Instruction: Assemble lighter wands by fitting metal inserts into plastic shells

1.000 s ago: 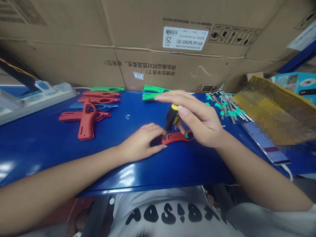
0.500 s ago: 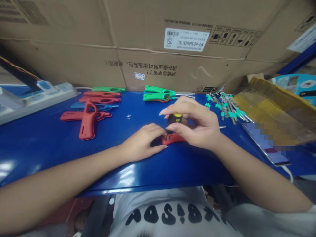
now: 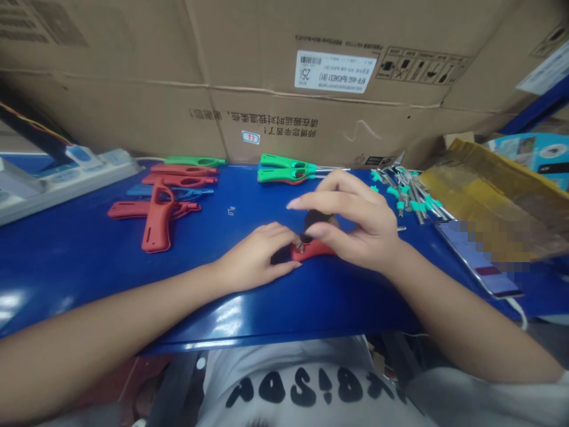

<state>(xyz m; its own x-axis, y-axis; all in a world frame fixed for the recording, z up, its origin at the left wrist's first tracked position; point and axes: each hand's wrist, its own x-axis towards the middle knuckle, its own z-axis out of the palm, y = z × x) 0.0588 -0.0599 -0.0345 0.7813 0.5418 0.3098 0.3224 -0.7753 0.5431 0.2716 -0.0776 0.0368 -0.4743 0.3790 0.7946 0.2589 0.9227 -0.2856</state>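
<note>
A red gas lighter casing (image 3: 315, 249) lies on the blue tabletop, its far end hidden under my right hand. My left hand (image 3: 262, 255) pinches its near end between thumb and fingers. Over the casing, my right hand (image 3: 367, 225) has its fingers curled around the black-and-yellow handle of a short screwdriver (image 3: 315, 220). The screwdriver stands about upright, its tip down by my left fingertips; the exact contact is hidden. Beyond my left hand lie a few tiny metal pins or screws (image 3: 231, 210), too small to tell.
Red, blue and green lighter casings (image 3: 157, 219) lie at the left near a white power strip (image 3: 66, 184). Green lighters with metal tubes (image 3: 284, 169) are at the back. Loose metal tubes (image 3: 415, 196), a phone (image 3: 478, 258) and a yellow-taped box (image 3: 493, 196) are at the right.
My right fingers have shifted and loosened around the screwdriver handle, which shows less yellow and a different turn. My left hand and the red casing have stayed in place.
</note>
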